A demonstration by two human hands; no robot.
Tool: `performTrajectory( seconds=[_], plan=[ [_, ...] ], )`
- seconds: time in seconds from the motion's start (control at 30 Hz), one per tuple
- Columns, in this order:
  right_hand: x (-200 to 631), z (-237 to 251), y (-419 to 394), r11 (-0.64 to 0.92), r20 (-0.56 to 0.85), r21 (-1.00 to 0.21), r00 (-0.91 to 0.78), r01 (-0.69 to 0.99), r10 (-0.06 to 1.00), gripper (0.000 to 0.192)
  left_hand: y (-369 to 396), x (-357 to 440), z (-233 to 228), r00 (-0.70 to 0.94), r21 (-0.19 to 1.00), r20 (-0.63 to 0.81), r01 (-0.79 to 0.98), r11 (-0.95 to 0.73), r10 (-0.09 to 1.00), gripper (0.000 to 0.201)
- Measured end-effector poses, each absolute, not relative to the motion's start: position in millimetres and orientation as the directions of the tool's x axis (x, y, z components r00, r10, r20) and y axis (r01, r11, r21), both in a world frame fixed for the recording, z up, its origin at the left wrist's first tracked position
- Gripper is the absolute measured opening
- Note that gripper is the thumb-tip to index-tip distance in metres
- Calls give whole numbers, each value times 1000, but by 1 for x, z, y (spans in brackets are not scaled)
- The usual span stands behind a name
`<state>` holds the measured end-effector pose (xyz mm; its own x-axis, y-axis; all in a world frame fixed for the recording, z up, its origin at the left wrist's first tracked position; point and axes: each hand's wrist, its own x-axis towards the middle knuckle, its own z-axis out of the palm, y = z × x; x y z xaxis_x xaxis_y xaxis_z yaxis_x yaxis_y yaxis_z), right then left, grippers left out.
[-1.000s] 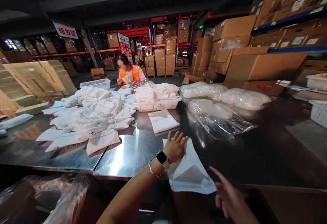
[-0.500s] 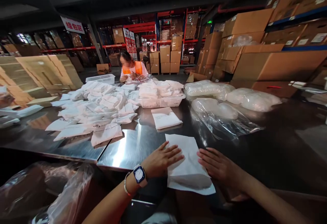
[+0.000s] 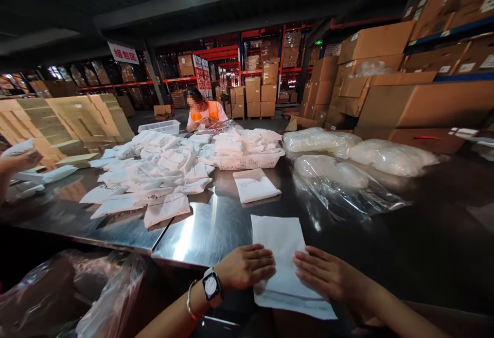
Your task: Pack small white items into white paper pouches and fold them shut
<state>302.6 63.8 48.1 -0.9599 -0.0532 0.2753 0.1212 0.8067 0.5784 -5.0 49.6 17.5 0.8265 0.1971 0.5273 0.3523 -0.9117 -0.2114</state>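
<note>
Both palms lie flat and open, gripping nothing: the left hand (image 3: 247, 266) and right hand (image 3: 326, 273) press the near end of the white paper bag (image 3: 281, 240) on the steel table (image 3: 200, 230). Even pressure, fingertips spread outward, should flatten it without creasing.

1 basket (image 3: 250, 161), 3 clear bags (image 3: 335, 173)
</note>
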Motion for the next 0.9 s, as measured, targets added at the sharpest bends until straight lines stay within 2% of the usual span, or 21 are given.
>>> performTrajectory(
  seconds=[0.13, 0.27, 0.33, 0.4, 0.47, 0.53, 0.57, 0.67, 0.7, 0.77, 0.9],
  plan=[
    [293, 44, 57, 792, 344, 587, -938, 169, -54, 25, 47, -7, 17, 813, -183, 546, 350, -919, 201, 27],
    [289, 42, 56, 780, 343, 600, -938, 179, -48, 27, 47, -9, 16, 821, -225, 545, 338, -914, 170, 29],
    [289, 39, 57, 812, 340, 562, -939, 156, -55, 29, 47, -10, 16, 831, -209, 523, 339, -917, 188, 28],
    [290, 32, 56, 896, 393, 419, -919, 148, -33, 32, 46, -11, 17, 835, -142, 499, 343, -929, 232, 27],
    [291, 21, 55, 971, 521, 154, -850, 183, 78, 38, 45, -14, 19, 836, -30, 472, 334, -942, 281, 28],
    [293, 11, 54, 953, 613, -164, -730, 257, 302, 46, 42, -15, 21, 818, 117, 444, 351, -929, 365, 30],
    [294, 7, 53, 903, 615, -308, -661, 300, 430, 49, 40, -15, 23, 793, 196, 431, 383, -903, 430, 30],
    [292, 7, 49, 616, 432, -655, -451, 438, 781, 53, 29, -7, 26, 592, 427, 451, 514, -744, 668, 36],
    [289, 9, 46, 507, 354, -729, -380, 461, 855, 56, 24, -2, 27, 496, 509, 463, 530, -678, 735, 41],
    [282, 13, 39, 343, 259, -822, -239, 455, 936, 59, 12, 8, 25, 308, 669, 466, 491, -558, 829, 48],
    [264, 10, 22, 239, 244, -894, -36, 379, 969, 55, -8, 21, 12, 29, 851, 403, 355, -387, 915, 48]
  ],
)
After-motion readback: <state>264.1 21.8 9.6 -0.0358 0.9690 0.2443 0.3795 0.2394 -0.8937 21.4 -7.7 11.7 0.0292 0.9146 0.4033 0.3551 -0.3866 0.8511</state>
